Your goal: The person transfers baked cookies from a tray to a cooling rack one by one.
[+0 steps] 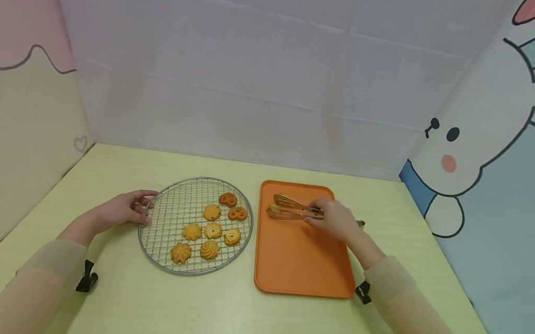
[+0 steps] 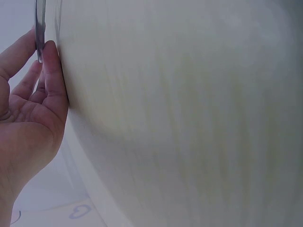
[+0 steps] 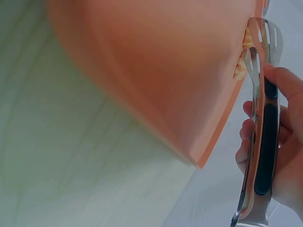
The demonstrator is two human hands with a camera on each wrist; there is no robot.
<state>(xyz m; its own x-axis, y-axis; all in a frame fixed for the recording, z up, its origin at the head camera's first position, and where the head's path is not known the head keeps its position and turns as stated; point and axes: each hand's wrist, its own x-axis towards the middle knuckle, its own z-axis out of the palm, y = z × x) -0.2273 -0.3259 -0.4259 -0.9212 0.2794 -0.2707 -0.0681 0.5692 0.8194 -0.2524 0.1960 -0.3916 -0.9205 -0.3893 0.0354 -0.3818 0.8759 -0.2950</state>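
Note:
A round wire cooling rack (image 1: 164, 216) lies on the table, with several cookies on its middle and right side. My left hand (image 1: 133, 206) pinches the rack's left rim (image 2: 40, 33) between thumb and fingers. Over the upper part of an orange tray (image 1: 302, 264), my right hand (image 1: 336, 218) grips metal tongs (image 3: 269, 142) with dark handle pads. The slotted tong ends point left. Beside these ends, pale yellow cookies (image 3: 240, 69) show at the tray's far edge; in the head view the tongs mostly cover them, and I cannot tell whether the tongs pinch one.
On the rack are two pretzel-shaped cookies (image 1: 237, 213), a flat round cookie (image 1: 212, 212) and several piped ones, such as a swirl cookie (image 1: 209, 250). The pale wooden table (image 1: 180, 312) meets a white wall (image 1: 255, 82) behind and printed side walls.

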